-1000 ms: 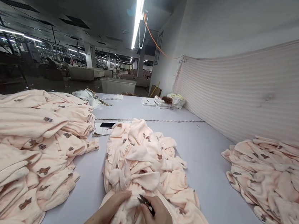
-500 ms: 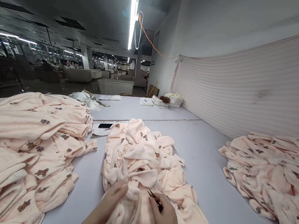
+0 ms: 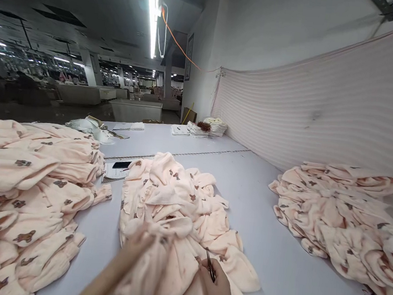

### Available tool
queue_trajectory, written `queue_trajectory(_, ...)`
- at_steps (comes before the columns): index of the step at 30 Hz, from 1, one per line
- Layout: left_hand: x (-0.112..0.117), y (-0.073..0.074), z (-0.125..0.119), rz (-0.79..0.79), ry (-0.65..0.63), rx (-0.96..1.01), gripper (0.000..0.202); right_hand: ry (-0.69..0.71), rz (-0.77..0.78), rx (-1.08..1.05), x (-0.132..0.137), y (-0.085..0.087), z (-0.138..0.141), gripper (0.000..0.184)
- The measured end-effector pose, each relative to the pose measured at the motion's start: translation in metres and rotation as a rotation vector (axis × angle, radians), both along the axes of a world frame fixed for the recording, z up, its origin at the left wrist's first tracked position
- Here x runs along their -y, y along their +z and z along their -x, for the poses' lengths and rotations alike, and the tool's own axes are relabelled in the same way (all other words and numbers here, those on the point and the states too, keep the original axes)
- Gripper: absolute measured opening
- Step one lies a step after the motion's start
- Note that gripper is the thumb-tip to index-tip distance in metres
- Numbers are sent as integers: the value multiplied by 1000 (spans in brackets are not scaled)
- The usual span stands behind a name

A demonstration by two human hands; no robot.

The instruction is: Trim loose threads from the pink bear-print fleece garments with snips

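My left hand (image 3: 134, 249) is closed on a bunched fold of the peach fleece garment (image 3: 176, 202), which lies in a loose heap at the middle of the desk's near edge, directly in front of me. The hand is blurred, so I can't tell how each finger sits. My right hand (image 3: 218, 294) pinches a pair of small dark snips (image 3: 210, 266) between thumb and fingers, with the tips pointing up and away from me just above the fleece. I can't tell whether the blades are parted. To my eye this is close trimming work on the fold. To do it well I should pull the fold taut and flat with the left hand and bring only the tips of the snips to the spot. The blades should stay shallow and parallel to the pile so they don't bite into the fleece, and my left fingertips should stay clear of them. More of the same bear-print pieces lie in a stacked pile (image 3: 25, 180) along the desk's (image 3: 268, 269) left side. A looser heap (image 3: 334, 215) sits at the right edge against the striped cloth (image 3: 328, 110). A phone (image 3: 121, 164) lies beyond the garment, well apart from my hands.
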State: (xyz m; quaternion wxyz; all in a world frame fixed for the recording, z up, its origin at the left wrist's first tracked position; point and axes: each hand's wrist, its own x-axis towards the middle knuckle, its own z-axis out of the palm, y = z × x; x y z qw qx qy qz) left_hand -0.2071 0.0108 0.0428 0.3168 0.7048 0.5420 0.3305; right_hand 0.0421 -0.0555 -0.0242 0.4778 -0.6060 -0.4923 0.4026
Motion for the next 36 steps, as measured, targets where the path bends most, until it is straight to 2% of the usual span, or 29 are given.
queue_trajectory(3,-26,17,57,-22,11,-10,45,-30,9,8,0,-16,3,21)
queue_trajectory(4,-30,19,67,-34,4,-39,43,-31,6,8,-1,-20,7,22)
queue_trajectory(6,-30,13,72,-64,-15,-139,34,-31,-8,3,-4,-21,16,20)
queue_trajectory(9,-13,-10,50,-124,-90,-324,20,-11,-40,-16,-7,-16,26,15)
queue_trajectory(12,18,-33,20,-189,-291,-439,35,19,-45,-33,-5,-15,32,23)
queue_trajectory(14,37,-41,1,-223,-439,-481,42,21,-48,-38,-3,-18,37,31)
queue_trajectory(15,45,-41,-9,-223,-465,-482,38,20,-58,-39,-2,-20,40,32)
queue_trajectory(16,51,-40,-18,-193,-443,-442,31,22,-74,-39,-2,-21,44,30)
queue_trajectory(19,52,-29,-39,4,-207,-159,5,34,-137,-26,-2,-18,57,19)
queue_trajectory(21,43,-20,-41,127,-122,24,6,12,-176,2,-3,-13,66,13)
queue_trajectory(25,24,-7,-19,280,-86,307,10,-75,-224,59,-3,-14,86,13)
queue_trajectory(28,21,-3,0,402,-40,530,19,-67,-223,94,-1,-24,106,20)
queue_trajectory(30,21,-4,7,467,-14,654,24,-39,-219,130,-2,-29,114,13)
queue_trajectory(33,22,-6,13,513,14,787,26,-28,-243,155,-8,-26,111,10)
queue_trajectory(36,24,-10,15,528,28,904,23,-12,-297,217,-16,-13,95,15)
